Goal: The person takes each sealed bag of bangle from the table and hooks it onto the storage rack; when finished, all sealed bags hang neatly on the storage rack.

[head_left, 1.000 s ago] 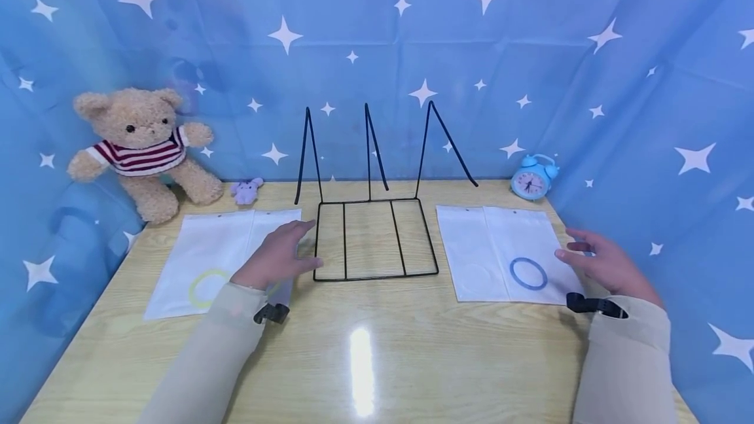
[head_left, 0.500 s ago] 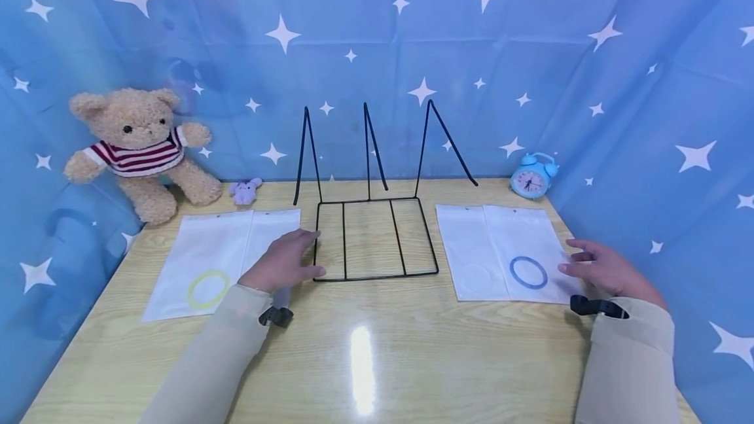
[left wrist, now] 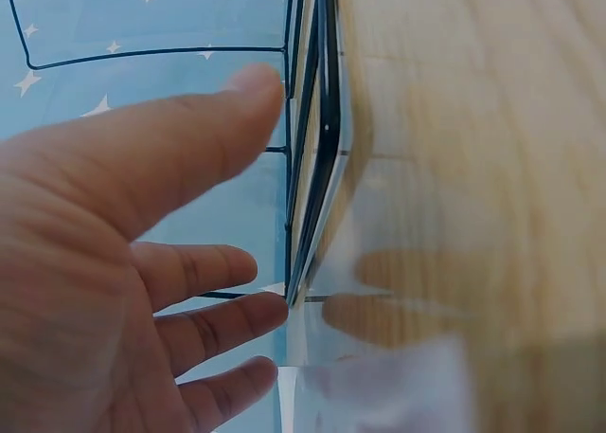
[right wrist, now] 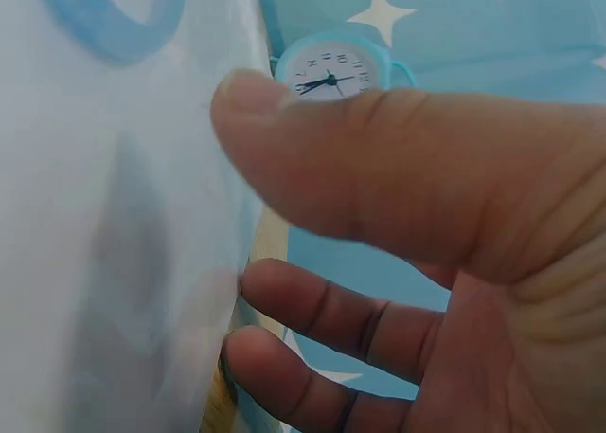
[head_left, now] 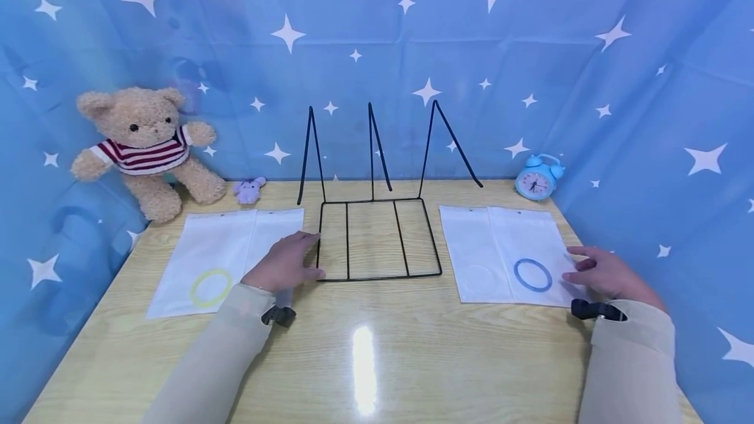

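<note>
A black wire rack (head_left: 377, 278) stands in the middle of the table, with several thin prongs rising at its back. My left hand (head_left: 285, 264) is at the rack's left side, thumb and fingers spread apart; in the left wrist view its fingertips lie close to the wire, and contact is unclear. On the right lies a white, translucent pouch (head_left: 501, 247) showing a blue ring (head_left: 533, 275). Beside that pouch's right edge is my right hand (head_left: 609, 273). Its thumb (right wrist: 312, 163) is over the pouch side while two fingertips appear to touch the edge; nothing is pinched.
Left of the rack, another white pouch (head_left: 220, 241) shows a yellow ring (head_left: 211, 288), partly behind my left arm. A teddy bear (head_left: 147, 136), a small purple plush toy (head_left: 249, 190) and a blue alarm clock (head_left: 536, 178) line the back. A starry blue curtain (head_left: 353, 18) surrounds the table.
My left hand has come slightly down and closer to the rack's left wire. The right hand has lowered a little toward the pouch's edge. The rack and pouches have not moved.
</note>
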A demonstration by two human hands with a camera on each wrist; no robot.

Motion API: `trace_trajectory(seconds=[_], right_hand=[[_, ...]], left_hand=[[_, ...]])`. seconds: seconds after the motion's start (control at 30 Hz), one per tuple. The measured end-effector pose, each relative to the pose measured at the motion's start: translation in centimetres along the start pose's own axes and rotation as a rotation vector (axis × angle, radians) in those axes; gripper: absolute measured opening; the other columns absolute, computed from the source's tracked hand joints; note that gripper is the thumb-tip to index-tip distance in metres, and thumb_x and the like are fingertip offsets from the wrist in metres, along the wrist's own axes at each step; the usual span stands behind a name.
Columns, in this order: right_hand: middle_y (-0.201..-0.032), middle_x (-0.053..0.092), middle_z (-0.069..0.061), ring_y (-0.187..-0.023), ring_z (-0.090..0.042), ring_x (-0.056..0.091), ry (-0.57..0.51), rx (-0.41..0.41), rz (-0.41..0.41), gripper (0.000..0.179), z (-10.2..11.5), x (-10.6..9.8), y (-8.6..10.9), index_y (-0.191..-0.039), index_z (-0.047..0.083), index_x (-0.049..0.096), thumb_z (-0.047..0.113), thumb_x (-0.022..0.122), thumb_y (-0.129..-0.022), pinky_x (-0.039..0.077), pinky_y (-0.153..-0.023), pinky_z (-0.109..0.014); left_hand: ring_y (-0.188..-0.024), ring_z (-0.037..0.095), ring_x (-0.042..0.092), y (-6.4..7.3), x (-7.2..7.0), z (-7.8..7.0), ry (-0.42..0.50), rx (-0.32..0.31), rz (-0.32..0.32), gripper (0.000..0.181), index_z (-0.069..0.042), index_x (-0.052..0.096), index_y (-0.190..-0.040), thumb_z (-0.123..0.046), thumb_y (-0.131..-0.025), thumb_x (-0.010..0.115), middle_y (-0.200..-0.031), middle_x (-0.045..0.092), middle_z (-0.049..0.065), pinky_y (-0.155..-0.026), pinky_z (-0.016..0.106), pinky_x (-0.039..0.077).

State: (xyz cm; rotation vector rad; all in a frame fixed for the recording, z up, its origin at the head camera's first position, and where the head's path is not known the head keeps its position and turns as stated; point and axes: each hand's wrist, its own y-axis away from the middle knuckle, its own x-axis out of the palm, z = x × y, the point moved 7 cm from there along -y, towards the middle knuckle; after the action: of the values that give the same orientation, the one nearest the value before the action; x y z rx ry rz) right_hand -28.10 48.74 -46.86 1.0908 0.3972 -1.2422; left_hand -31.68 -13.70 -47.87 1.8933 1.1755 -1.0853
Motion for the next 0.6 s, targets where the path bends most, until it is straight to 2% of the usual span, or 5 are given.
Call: trace_trajectory(seconds=[0.3,0.6], right_hand=[[-0.146,0.038,-0.043,-0.12,-0.056,0.046,0.02,0.033,0.01,0.103,0.14,0.36,0.01,-0.164,-0.004,0.021,0.045,0.078,-0.094,0.055,-0.087,-0.057],[-0.147,0.04,-0.044,-0.123,-0.059,0.047,0.062,0.087,-0.009,0.104,0.02,0.72,-0.59,-0.164,-0.003,0.019,0.042,0.079,-0.093,0.05,-0.09,-0.069]], left_hand=[[-0.153,0.044,0.037,-0.22,0.41,0.01,-0.011,-0.021,0.048,0.086,-0.002,0.037,-0.163,-0.036,-0.096,0.079,-0.166,0.039,0.022,-0.125,0.059,0.032],[-0.154,0.045,0.035,-0.09,0.45,-0.21,-0.009,-0.026,0.069,0.08,-0.004,0.042,-0.161,-0.036,-0.096,0.078,-0.168,0.037,0.021,-0.124,0.061,0.032]])
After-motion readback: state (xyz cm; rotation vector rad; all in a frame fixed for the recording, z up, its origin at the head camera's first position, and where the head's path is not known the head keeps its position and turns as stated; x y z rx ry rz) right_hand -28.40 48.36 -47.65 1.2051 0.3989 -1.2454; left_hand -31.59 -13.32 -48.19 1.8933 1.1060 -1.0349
